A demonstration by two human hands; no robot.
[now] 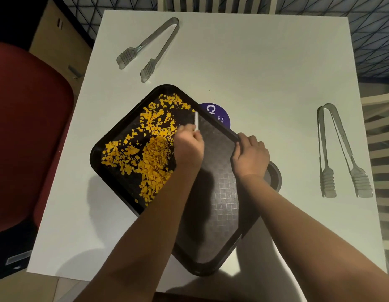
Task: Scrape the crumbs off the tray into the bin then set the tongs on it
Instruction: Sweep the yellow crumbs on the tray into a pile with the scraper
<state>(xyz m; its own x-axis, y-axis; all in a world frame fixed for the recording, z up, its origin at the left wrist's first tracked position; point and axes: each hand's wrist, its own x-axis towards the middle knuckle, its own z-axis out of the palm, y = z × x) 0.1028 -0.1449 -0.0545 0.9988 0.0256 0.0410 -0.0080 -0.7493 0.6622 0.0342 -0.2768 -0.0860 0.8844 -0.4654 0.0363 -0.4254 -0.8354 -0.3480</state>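
A black tray lies slanted on the white table. Yellow crumbs cover its left half in a loose heap; the right half shows bare. My left hand is over the tray's middle, closed on a thin white scraper whose edge rests on the tray beside the crumbs. My right hand grips the tray's right rim. One pair of metal tongs lies at the far left of the table, another pair at the right.
A red bin stands on the floor off the table's left edge. A purple round sticker peeks from under the tray's far edge. Slatted chairs stand at the right and far side. A cardboard box sits far left.
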